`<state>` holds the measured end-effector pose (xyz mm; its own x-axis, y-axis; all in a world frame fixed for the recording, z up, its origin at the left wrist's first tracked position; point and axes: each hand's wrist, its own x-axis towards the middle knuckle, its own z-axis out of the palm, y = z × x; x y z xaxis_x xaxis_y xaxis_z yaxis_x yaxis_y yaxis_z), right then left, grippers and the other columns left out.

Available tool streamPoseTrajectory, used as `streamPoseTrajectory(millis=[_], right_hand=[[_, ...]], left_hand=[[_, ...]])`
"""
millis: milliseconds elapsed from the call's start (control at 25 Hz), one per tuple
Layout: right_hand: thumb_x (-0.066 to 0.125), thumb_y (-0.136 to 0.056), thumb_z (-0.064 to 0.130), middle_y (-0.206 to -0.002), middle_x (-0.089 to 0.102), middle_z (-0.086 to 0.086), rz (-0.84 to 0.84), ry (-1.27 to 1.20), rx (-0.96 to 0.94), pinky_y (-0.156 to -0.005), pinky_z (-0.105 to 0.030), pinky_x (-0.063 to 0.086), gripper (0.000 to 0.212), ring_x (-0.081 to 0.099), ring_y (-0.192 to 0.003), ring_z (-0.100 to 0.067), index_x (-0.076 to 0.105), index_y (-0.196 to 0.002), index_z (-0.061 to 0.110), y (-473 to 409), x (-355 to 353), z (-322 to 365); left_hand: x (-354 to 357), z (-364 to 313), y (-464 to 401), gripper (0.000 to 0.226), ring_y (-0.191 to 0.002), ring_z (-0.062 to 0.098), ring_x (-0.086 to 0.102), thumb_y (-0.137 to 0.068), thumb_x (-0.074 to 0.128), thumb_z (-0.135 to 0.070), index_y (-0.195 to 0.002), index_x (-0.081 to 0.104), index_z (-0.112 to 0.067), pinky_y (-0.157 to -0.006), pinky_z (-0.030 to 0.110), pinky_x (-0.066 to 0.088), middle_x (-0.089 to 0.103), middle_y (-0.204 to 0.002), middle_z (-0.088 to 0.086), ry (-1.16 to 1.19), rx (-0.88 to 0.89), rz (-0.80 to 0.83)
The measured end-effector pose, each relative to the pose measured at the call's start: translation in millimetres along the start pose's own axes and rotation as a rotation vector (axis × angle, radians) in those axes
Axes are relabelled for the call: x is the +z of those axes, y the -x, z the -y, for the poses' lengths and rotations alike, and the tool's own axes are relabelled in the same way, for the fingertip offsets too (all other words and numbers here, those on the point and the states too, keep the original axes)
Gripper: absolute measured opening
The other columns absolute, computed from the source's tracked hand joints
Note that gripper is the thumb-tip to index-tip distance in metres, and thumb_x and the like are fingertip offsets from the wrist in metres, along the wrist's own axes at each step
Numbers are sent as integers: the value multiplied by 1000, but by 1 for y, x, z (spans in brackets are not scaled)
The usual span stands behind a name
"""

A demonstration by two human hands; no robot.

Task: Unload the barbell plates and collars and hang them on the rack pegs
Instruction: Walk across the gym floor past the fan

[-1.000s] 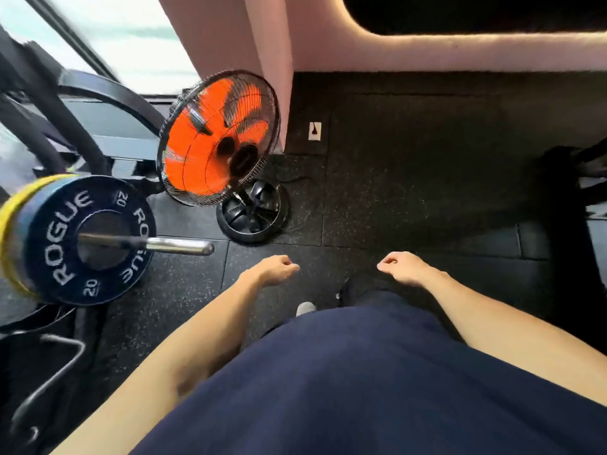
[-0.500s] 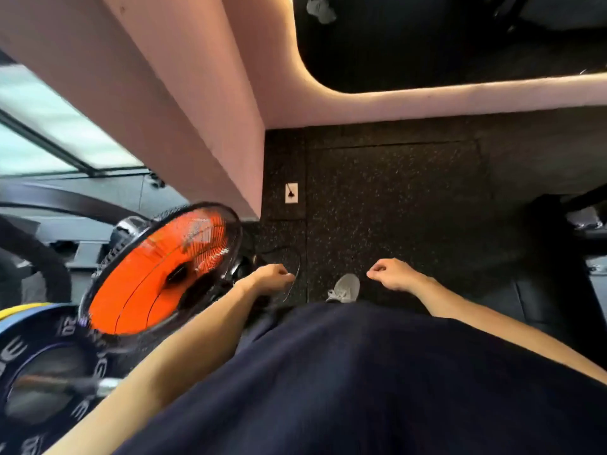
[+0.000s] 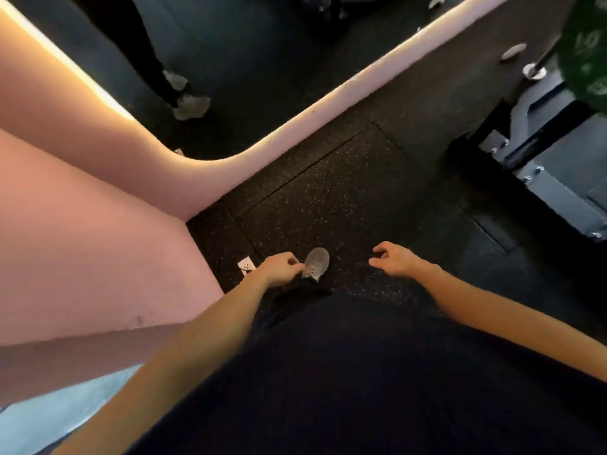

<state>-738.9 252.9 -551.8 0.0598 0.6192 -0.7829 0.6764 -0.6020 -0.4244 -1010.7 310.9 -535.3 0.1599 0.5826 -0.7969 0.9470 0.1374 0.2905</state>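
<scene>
Hands empty: we see the left hand (image 3: 279, 269) and right hand (image 3: 392, 259) hanging over the speckled rubber floor (image 3: 328, 198), fingers loosely curled, gripping nothing. A grey shoe (image 3: 317, 262) shows just beside the left fingertips. We note one task item in view, a green plate (image 3: 588, 54) marked 10, at the frame's upper right corner, well apart from both hands, blurred; a bar end (image 3: 533, 71) sits beside it. A pink wall (image 3: 98, 241) runs along the floor's left edge, with an outlet (image 3: 246, 266) near the left wrist.
</scene>
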Motion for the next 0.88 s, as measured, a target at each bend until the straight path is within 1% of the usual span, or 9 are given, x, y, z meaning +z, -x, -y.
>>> streamPoseTrajectory(millis=[80,120,200,280,440,600,720,800,880], right_hand=[[58,-93,39,-129,59,-9,-62,-93,90,-93,-34,49,48,60,-105,-22,48,-135,18,-9,-6,-3],[58,-92,40,-129,59,-8,-85,-141,131,-92,-33,49,48,60,-103,-21,49,-134,18,-11,-8,-3],[57,-93,40,-128,59,-7,-127,-252,198,-88,-32,48,47,59,-95,-18,50,-134,18,-7,-10,-2],[57,-93,39,-129,59,-7,-180,-367,265,-91,-33,49,47,60,-99,-19,49,-134,17,-2,-12,0],[56,-94,39,-135,56,-8,-294,-542,382,-100,-35,44,49,56,-119,-24,48,-136,14,12,-7,3],[56,-93,37,-134,56,-9,-408,-727,501,-100,-35,45,48,57,-117,-24,49,-135,13,42,10,-7],[56,-94,36,-132,58,-8,-469,-792,555,-97,-36,47,44,58,-114,-24,51,-132,15,56,20,-14],[56,-94,36,-134,57,-8,-525,-807,555,-98,-36,47,43,57,-114,-23,51,-132,16,63,12,-16],[54,-95,36,-136,55,-6,-594,-813,533,-101,-38,46,42,56,-118,-23,50,-133,18,71,-10,-14]], left_hand=[[-34,-26,-32,35,-98,17,58,-94,53,-47,-118,60,-23,-80,29,44,62,-119,2,-80,68,61],[-50,-39,-47,35,-100,18,59,-94,53,-47,-119,60,-22,-80,29,45,63,-119,3,-137,114,88],[-75,-67,-71,39,-106,20,60,-94,53,-47,-121,60,-20,-85,31,46,63,-121,4,-282,214,131],[-93,-97,-89,41,-105,19,59,-94,53,-48,-123,60,-19,-88,31,46,63,-123,4,-411,306,173],[-100,-150,-112,43,-93,15,57,-96,51,-47,-128,56,-19,-83,29,46,62,-120,4,-594,424,286],[-85,-182,-117,44,-102,18,59,-95,53,-48,-128,55,-19,-87,31,47,60,-127,5,-771,512,372],[-78,-200,-114,46,-110,21,58,-94,54,-49,-128,55,-19,-92,32,46,60,-129,6,-818,594,390],[-83,-220,-109,47,-111,21,58,-93,55,-48,-129,55,-19,-96,33,47,60,-129,6,-798,659,368],[-92,-245,-102,48,-108,19,57,-93,55,-48,-131,53,-19,-94,32,46,59,-127,4,-759,708,331]])
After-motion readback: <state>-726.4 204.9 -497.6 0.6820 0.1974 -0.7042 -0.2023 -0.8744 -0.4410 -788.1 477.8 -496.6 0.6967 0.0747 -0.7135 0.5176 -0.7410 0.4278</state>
